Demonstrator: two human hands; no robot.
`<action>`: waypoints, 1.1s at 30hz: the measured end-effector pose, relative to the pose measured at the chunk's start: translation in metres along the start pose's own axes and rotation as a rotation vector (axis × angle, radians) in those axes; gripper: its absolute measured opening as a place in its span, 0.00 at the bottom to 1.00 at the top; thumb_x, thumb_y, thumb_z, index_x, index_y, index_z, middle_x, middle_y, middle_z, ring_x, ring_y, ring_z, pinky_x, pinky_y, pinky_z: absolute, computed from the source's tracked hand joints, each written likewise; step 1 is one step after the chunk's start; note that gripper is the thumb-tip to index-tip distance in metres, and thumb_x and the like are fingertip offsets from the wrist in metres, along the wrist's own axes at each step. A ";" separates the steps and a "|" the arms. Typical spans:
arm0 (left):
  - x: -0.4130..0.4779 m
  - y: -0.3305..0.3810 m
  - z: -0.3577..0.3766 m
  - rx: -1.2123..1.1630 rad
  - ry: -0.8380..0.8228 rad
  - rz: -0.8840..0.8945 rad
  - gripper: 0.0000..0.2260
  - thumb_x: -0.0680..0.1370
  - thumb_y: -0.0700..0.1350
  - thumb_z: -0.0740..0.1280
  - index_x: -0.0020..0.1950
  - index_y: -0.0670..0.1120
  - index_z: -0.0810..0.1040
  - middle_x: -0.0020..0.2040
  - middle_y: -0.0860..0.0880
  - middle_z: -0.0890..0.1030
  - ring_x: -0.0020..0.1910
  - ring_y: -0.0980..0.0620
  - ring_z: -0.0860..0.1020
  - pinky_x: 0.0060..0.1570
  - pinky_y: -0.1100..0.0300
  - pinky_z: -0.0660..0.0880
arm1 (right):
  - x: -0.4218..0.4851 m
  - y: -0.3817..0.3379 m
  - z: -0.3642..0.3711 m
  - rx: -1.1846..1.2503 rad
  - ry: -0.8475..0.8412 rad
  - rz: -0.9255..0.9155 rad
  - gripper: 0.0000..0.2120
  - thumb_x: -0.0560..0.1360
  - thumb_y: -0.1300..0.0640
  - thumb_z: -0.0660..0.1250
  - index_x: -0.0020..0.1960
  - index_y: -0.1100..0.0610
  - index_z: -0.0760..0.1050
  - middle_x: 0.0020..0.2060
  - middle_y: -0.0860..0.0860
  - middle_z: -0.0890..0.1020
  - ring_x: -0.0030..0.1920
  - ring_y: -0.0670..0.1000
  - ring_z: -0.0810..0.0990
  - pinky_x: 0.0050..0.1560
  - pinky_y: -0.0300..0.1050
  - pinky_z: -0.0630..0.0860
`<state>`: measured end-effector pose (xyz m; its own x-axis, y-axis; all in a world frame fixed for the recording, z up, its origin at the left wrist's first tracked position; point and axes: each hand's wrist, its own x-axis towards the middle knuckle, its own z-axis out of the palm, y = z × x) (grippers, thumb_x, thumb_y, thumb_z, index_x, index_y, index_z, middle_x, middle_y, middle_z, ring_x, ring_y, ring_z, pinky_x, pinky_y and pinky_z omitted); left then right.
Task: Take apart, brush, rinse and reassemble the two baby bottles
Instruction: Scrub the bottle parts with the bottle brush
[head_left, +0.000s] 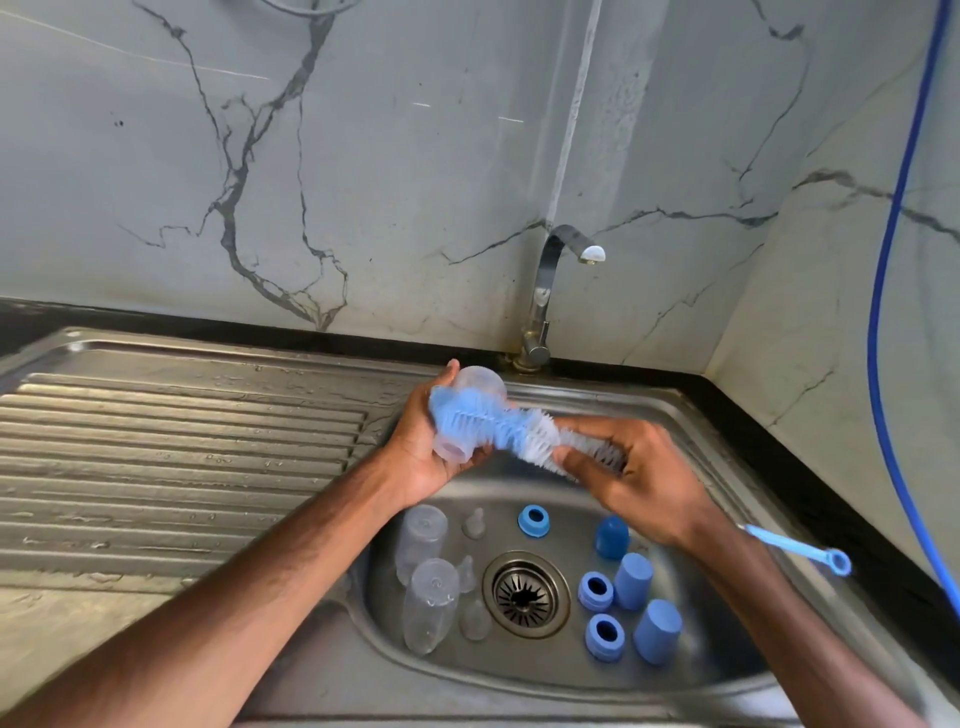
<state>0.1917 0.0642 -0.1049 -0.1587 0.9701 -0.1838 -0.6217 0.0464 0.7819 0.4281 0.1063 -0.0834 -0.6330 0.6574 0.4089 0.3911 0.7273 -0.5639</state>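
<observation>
Bottle (480, 382) gripped by left hand (415, 462); right hand (641, 475) grips brush (498, 428); caps (657, 631) litter sink (519, 680).

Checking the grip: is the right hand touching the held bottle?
Apart. Head view: right hand grips the brush; white bristles fill the gap to the bottle.

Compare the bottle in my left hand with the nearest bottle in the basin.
The held bottle is tilted in the left hand, the brush against it; the basin bottle stands on end, untouched. The held bottle hangs above the sink; the basin bottle rests on its floor. Both are clear.
</observation>
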 end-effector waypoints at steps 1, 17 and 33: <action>0.000 0.000 0.002 0.004 0.007 -0.012 0.24 0.82 0.59 0.63 0.59 0.38 0.81 0.48 0.40 0.84 0.42 0.47 0.80 0.42 0.55 0.76 | 0.001 0.002 -0.003 -0.032 0.076 0.052 0.17 0.79 0.52 0.72 0.67 0.46 0.80 0.58 0.40 0.85 0.51 0.40 0.85 0.52 0.44 0.84; 0.000 0.000 0.000 -0.038 -0.039 -0.009 0.26 0.78 0.62 0.67 0.58 0.39 0.80 0.45 0.41 0.84 0.40 0.47 0.82 0.37 0.56 0.81 | -0.003 0.000 0.008 0.059 -0.032 -0.023 0.13 0.80 0.53 0.73 0.64 0.48 0.83 0.44 0.29 0.84 0.41 0.35 0.84 0.37 0.27 0.75; -0.004 0.001 0.008 -0.156 -0.012 -0.139 0.27 0.81 0.60 0.63 0.64 0.36 0.77 0.43 0.40 0.80 0.33 0.48 0.78 0.30 0.59 0.75 | -0.002 0.003 0.000 -0.003 0.221 0.085 0.12 0.80 0.53 0.72 0.63 0.47 0.83 0.45 0.37 0.85 0.41 0.37 0.84 0.35 0.34 0.79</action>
<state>0.1976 0.0625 -0.0990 -0.0544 0.9597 -0.2759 -0.7485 0.1436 0.6474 0.4306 0.1070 -0.0859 -0.4360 0.7434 0.5072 0.4388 0.6677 -0.6014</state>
